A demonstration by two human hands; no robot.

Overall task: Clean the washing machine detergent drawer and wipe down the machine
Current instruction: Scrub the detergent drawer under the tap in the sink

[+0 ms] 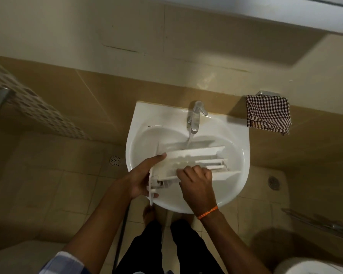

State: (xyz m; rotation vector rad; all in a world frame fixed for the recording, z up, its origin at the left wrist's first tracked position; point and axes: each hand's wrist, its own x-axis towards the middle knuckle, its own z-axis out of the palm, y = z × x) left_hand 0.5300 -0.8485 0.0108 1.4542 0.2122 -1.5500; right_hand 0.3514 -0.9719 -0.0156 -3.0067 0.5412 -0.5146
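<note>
Both hands are rinsing the drawer (pixel 194 161) over the sink (pixel 238 175).
Left hand (pixel 145 178) is gripping its front; right hand (pixel 196 180), fingers curled inside, is scrubbing; better kept under the tap (pixel 195 115).

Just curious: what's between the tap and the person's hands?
In the head view, the white detergent drawer, with water running from the tap onto it.

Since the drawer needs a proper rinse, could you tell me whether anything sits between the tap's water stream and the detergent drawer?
Nothing visible does. The detergent drawer lies across the sink under the tap, and the stream drops straight to its far edge. The left hand holds its front panel end; the right hand reaches into its near side, clear of the stream.
</note>
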